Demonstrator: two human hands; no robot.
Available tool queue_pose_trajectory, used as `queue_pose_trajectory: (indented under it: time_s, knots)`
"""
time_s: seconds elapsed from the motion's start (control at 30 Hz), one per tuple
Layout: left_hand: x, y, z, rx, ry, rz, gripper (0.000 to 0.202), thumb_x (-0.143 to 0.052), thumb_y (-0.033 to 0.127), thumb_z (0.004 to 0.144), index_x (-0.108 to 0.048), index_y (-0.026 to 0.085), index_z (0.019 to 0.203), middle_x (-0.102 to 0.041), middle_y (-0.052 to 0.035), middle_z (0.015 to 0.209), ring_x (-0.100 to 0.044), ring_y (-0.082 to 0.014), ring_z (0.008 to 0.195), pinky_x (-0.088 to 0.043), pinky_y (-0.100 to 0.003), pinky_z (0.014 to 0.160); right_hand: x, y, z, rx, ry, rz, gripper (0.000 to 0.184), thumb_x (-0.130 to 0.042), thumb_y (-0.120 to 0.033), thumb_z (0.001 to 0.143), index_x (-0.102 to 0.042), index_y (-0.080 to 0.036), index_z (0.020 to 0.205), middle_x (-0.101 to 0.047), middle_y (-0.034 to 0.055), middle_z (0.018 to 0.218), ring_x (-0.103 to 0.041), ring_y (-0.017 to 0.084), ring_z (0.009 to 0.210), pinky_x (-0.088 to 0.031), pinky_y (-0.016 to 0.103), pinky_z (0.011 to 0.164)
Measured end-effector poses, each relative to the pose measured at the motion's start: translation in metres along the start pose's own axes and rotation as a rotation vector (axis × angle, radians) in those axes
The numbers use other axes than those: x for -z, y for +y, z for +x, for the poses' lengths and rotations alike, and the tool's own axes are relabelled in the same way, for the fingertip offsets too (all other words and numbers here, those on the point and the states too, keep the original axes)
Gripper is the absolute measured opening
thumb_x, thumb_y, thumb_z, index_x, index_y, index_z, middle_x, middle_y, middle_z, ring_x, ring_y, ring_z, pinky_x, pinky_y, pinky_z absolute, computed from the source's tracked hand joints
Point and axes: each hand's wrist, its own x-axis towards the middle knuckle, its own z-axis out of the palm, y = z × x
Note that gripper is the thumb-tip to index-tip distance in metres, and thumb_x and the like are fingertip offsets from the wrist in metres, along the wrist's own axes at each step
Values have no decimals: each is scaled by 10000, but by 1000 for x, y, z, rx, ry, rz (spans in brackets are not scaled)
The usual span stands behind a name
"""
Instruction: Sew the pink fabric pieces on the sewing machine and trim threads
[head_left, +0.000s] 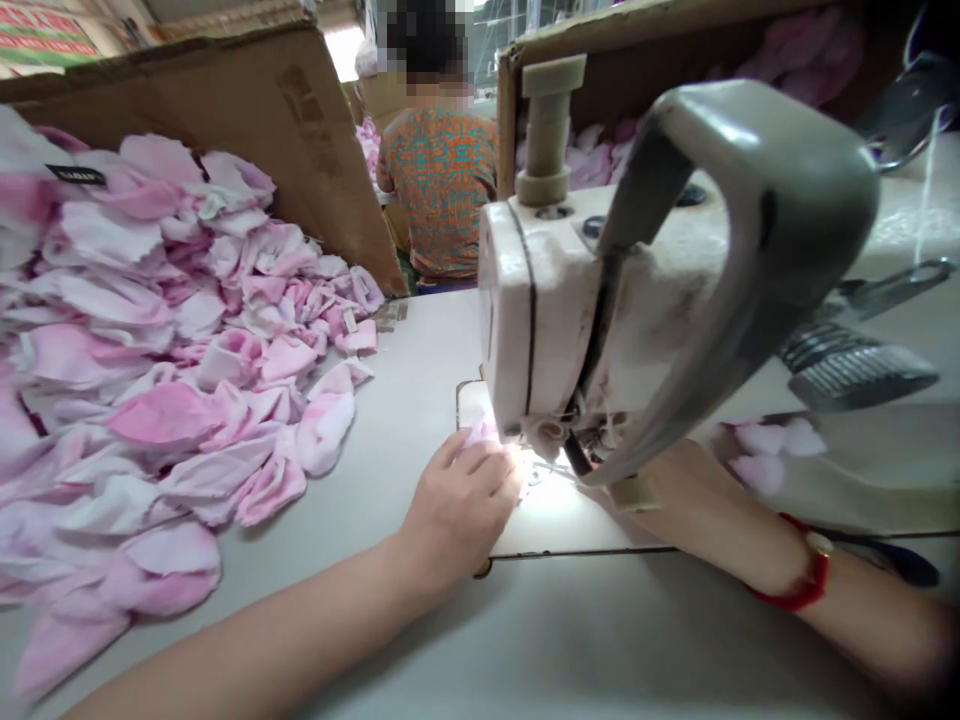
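Observation:
A white sewing machine [517, 310] stands on the table, its lamp lighting the needle area. Left of the needle, my left hand [465, 495] has its fingers curled down over a small pale pink fabric piece [481, 432], most of which the hand and the machine head cover. My right hand [667, 490] reaches in behind the machine's grey curved lever [810, 190] from the right. Its fingers are hidden by the machine, so what they touch does not show. A red band [814, 575] circles the right wrist.
Pink and white fabric pieces [187, 400] lie heaped at left against a cardboard box panel [225, 120]. A few small pink pieces [772, 450] lie right of the machine. Another cardboard box [508, 120] with pink cloth stands behind. A person [442, 190] sits beyond, back turned.

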Motion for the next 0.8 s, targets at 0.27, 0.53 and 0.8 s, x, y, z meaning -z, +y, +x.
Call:
queue_pose_trajectory:
  time_s: [0.27,0.53,0.8]
  knots:
    - [5,3,2,-59,44,32,239,-330,122,869,-564,138,825,-590,-32,726,-531,-150,732,-412,-323,784,0,0,3,20,-2,-71,271,-338,-288,830,-582,-221,733,-624,51,806,-552,205,763,-350,313,665]
    - [-1,-7,1,-60,17,-30,188,-366,119,864,-553,136,868,-603,-38,791,-527,-155,773,-425,-288,727,4,2,1,-20,-7,-14,242,-364,-296,813,-578,-213,737,-624,56,781,-567,195,704,-356,284,588]
    - [2,-12,0,-3,-11,-254,183,-363,192,886,-546,190,887,-604,3,864,-520,-125,780,-410,-256,721,7,-6,-7,-49,38,-49,270,-392,-347,811,-529,-213,621,-552,10,527,-517,152,515,-259,255,467]
